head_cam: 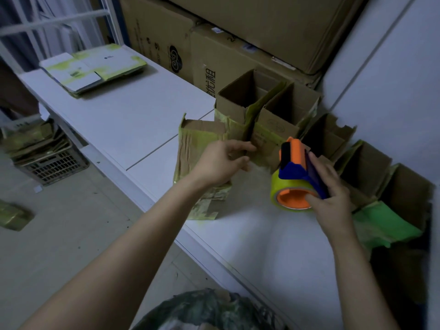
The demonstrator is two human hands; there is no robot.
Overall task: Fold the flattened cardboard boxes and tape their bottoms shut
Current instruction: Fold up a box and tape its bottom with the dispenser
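R hand (331, 194) grips tape dispenser (295, 167); carton (214, 65) w/ Chinese print.

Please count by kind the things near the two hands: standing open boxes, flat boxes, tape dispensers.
Open brown cardboard boxes standing in a row: 5
Flattened brown cardboard box with yellow-green tape, at the left hand: 1
Orange-and-blue tape dispenser with yellow roll, in the right hand: 1
Total: 7
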